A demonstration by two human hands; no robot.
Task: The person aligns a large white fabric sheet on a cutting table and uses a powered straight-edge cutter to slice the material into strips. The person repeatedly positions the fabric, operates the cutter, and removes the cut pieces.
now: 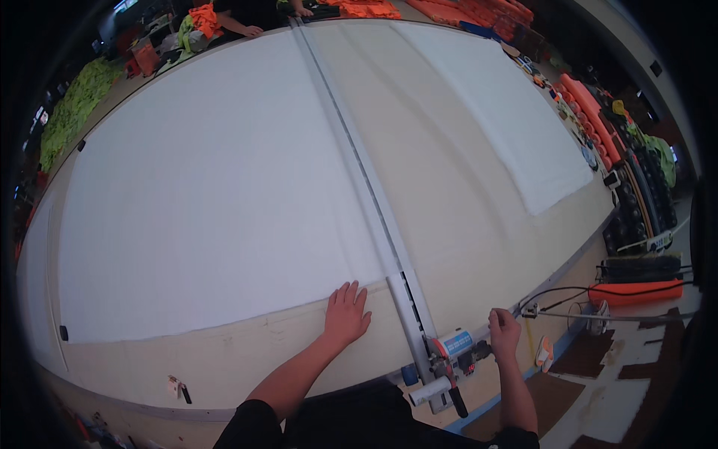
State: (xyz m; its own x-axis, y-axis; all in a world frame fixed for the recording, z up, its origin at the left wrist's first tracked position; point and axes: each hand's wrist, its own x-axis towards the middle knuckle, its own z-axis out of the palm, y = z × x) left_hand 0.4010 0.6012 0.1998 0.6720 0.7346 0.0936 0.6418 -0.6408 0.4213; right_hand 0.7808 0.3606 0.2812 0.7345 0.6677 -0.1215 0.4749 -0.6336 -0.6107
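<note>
A wide sheet of white cloth (202,187) lies spread on a pale table (479,247). My left hand (347,313) rests on the cloth's near edge, palm down with fingers stretched out. Just right of it, a long metal rail (357,159) crosses the table from near to far. At the rail's near end sits a cloth-cutting machine (453,348) with a motor body and a black handle. My right hand (505,333) is raised to the right of the machine, its fingers curled in. Whether anything is between those fingers is too small to tell.
Another person's hand (253,31) lies at the table's far edge. A second white cloth piece (508,112) covers the far right. Black clips (63,333) stand along the left side. A small tool (182,391) lies near the front edge. Dark cables (557,292) run in from the right.
</note>
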